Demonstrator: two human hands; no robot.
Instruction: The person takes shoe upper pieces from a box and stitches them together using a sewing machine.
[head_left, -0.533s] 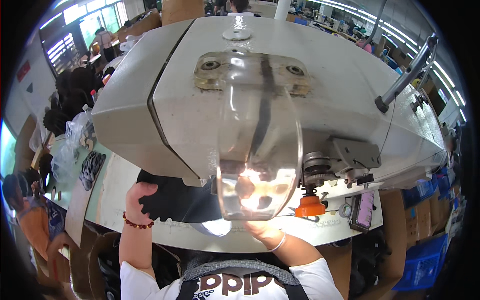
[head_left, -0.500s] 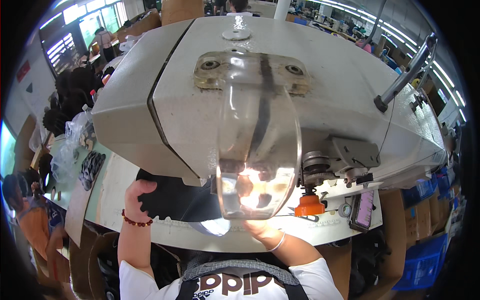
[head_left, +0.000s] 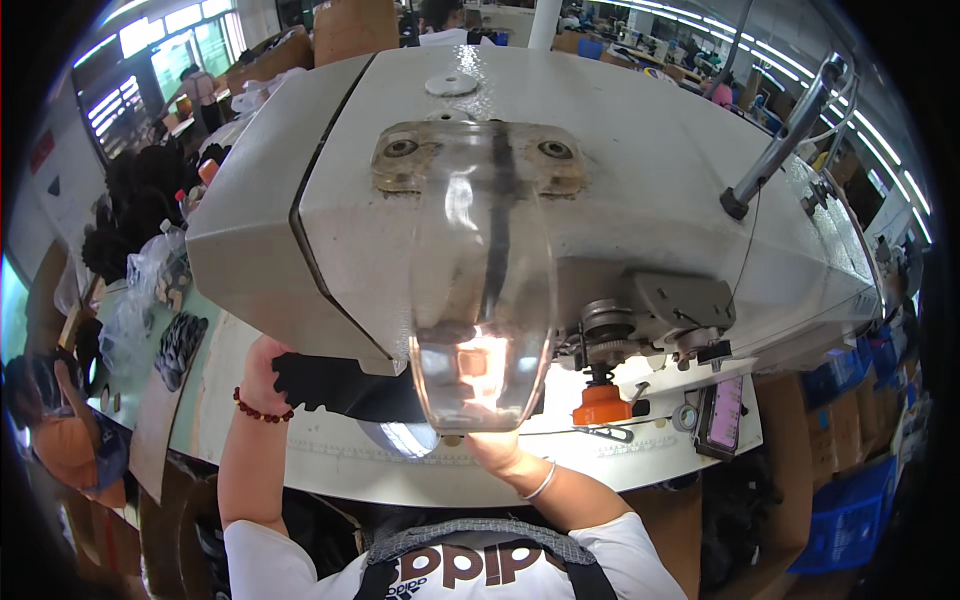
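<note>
A black piece of material with a scalloped edge (head_left: 350, 388) lies flat under the sewing machine head (head_left: 250, 230). Against its left end rests my left hand (head_left: 263, 362), whose fingers are hidden by the piece and the machine head. Part of my right hand (head_left: 493, 448) shows at the bottom of the clear plastic guard (head_left: 480, 300), near the front edge of the piece. The guard and its bright glare hide those fingers, along with the sewing point. Neither hand's grip can be made out.
An orange knob (head_left: 602, 406) hangs under the machine, right of the guard. A pink-topped box (head_left: 724, 418) and a tape roll (head_left: 685, 417) lie on the white table (head_left: 600, 460). Dark stacked pieces (head_left: 180, 350) sit at left; another person (head_left: 75, 430) is beyond.
My left hand has gone farther under the machine head, its thumb no longer showing. The black piece has shifted and shows a narrower strip. The whole view has moved slightly.
</note>
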